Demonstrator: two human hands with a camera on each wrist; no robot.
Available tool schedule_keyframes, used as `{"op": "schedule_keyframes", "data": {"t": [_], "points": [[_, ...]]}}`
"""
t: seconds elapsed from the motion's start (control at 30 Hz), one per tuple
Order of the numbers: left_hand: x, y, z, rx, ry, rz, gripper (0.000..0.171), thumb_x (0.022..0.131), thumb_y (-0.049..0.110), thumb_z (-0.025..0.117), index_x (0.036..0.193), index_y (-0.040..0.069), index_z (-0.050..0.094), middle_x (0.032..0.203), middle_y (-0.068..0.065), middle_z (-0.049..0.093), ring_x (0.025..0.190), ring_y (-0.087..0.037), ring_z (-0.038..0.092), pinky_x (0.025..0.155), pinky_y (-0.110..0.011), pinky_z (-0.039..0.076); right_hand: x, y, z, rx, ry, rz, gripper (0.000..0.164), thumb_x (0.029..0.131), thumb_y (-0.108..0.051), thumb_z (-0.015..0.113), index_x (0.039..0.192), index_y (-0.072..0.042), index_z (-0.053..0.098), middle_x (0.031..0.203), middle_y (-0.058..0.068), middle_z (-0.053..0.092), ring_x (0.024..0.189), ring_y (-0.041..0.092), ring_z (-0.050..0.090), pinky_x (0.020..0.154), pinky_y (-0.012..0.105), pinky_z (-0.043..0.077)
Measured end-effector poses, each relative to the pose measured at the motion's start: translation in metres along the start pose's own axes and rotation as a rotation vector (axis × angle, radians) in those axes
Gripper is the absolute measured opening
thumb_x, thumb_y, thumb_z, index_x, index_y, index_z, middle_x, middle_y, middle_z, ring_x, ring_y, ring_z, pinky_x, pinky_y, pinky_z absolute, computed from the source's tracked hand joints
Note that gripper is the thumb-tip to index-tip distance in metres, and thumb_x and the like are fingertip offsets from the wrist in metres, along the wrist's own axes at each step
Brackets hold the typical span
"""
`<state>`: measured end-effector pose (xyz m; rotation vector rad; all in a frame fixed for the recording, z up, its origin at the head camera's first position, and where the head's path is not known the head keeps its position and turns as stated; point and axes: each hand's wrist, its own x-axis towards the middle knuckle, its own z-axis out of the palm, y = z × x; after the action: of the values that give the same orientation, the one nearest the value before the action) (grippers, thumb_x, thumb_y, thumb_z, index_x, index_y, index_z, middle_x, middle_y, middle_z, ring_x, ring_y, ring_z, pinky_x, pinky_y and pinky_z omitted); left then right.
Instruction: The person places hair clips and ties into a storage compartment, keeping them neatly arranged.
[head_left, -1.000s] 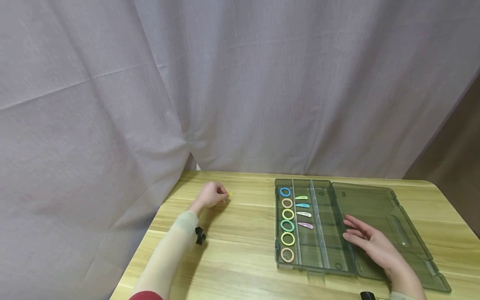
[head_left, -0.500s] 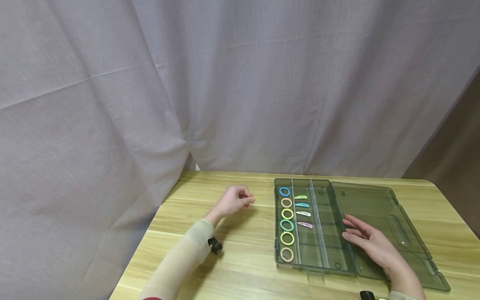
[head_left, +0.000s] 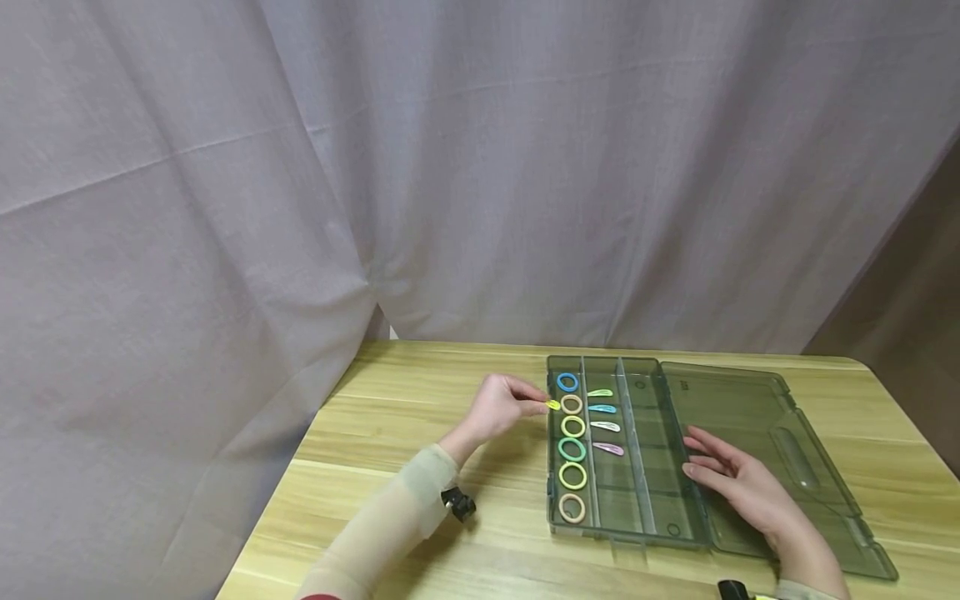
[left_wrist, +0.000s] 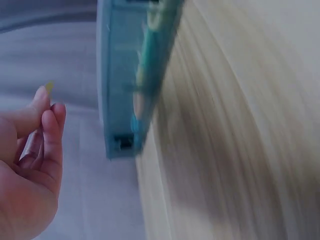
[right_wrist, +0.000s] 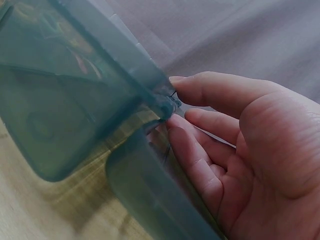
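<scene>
Between thumb and fingertips, my left hand (head_left: 501,407) pinches a small yellow hair clip (head_left: 553,405). It is over the left wall of a translucent grey-green divided box (head_left: 615,533). In the left wrist view, the clip's tip pokes out past the thumb. Hair ties (head_left: 572,451) in several colours line the box's left column. Beside them, in the middle column, lie green, blue, white and pink snap clips (head_left: 606,427). With relaxed fingers, my right hand (head_left: 750,492) rests its fingertips at the hinge edge (right_wrist: 167,107) between box and lid.
The lid (head_left: 780,467) lies folded back flat to the right on the wooden table (head_left: 420,367). A grey curtain (head_left: 480,183) hangs behind the table's back edge. A black wrist camera (head_left: 459,503) sits on the left forearm.
My left hand has carried the yellow hair clip rightward from the table's left part to the box's left wall. The right hand has stayed at the hinge.
</scene>
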<state>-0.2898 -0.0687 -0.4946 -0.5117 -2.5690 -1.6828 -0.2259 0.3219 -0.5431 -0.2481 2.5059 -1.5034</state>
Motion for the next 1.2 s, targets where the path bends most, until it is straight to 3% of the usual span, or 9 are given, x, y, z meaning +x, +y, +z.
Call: {"op": "schedule_keyframes", "data": {"t": [0.2,0.37,0.47,0.7,0.8,0.97,1.03,1.2], "points": [[0.000,0.017,0.022,-0.055,-0.041,-0.002,0.013,0.086,-0.007,0.085,0.098,-0.002,0.084,0.096,-0.008,0.081,0.080,-0.002,0.070,0.071,-0.019,0.059,-0.002,0.000,-0.001,0.013,0.002,-0.007,0.078,0.106,-0.031,0.071,0.167,-0.002,0.032,0.156,0.013,0.055,0.111,-0.017,0.055,0.088,0.012,0.049],[0.000,0.026,0.037,0.056,-0.092,0.059,0.015,0.093,-0.001,0.081,0.107,-0.001,0.083,0.104,-0.010,0.081,0.078,0.004,0.063,0.068,-0.014,0.053,-0.005,0.001,-0.002,0.012,-0.006,0.006,0.078,0.106,-0.031,0.070,0.167,-0.002,0.031,0.158,0.017,0.052,0.111,-0.018,0.054,0.088,0.014,0.050],[0.000,0.028,0.043,0.122,-0.091,0.079,0.010,0.095,0.004,0.080,0.104,0.004,0.085,0.098,-0.003,0.081,0.073,0.006,0.061,0.066,-0.015,0.052,-0.004,0.000,-0.001,0.014,-0.019,0.017,0.079,0.107,-0.033,0.070,0.168,-0.003,0.029,0.161,0.020,0.048,0.111,-0.018,0.053,0.088,0.014,0.051],[-0.005,0.033,0.053,0.095,-0.097,0.067,0.006,0.096,0.004,0.076,0.102,0.004,0.077,0.090,0.004,0.078,0.072,0.005,0.063,0.065,-0.017,0.054,-0.003,-0.003,0.003,0.026,-0.020,0.003,0.080,0.106,-0.032,0.071,0.168,-0.004,0.029,0.161,0.024,0.046,0.112,-0.017,0.054,0.089,0.015,0.051],[-0.005,0.036,0.058,0.057,-0.109,0.062,0.008,0.098,0.001,0.072,0.105,0.004,0.070,0.094,0.001,0.080,0.077,-0.002,0.069,0.064,-0.017,0.054,-0.004,-0.003,0.002,0.028,-0.023,0.003,0.079,0.106,-0.032,0.070,0.168,-0.004,0.029,0.161,0.023,0.047,0.112,-0.017,0.054,0.088,0.015,0.052],[-0.004,0.044,0.061,0.006,-0.153,0.050,0.014,0.102,-0.002,0.065,0.115,0.003,0.067,0.097,-0.005,0.081,0.087,-0.025,0.077,0.059,-0.017,0.050,-0.005,-0.004,0.000,0.024,-0.032,0.010,0.080,0.106,-0.032,0.070,0.169,-0.005,0.028,0.162,0.023,0.046,0.112,-0.018,0.053,0.088,0.016,0.052],[-0.003,0.047,0.062,0.024,-0.168,0.053,0.014,0.101,-0.001,0.066,0.114,0.004,0.069,0.096,-0.003,0.080,0.087,-0.022,0.077,0.060,-0.017,0.049,-0.005,-0.004,-0.001,0.030,-0.034,0.014,0.080,0.107,-0.032,0.070,0.169,-0.005,0.027,0.162,0.022,0.046,0.112,-0.017,0.054,0.088,0.016,0.052],[0.000,0.048,0.066,0.183,-0.190,0.123,0.006,0.097,0.009,0.076,0.102,0.012,0.073,0.095,0.008,0.077,0.088,0.004,0.067,0.080,-0.019,0.054,-0.006,-0.004,-0.002,0.042,-0.035,0.019,0.080,0.107,-0.031,0.069,0.169,-0.004,0.027,0.162,0.019,0.047,0.112,-0.017,0.054,0.088,0.016,0.053]]}}
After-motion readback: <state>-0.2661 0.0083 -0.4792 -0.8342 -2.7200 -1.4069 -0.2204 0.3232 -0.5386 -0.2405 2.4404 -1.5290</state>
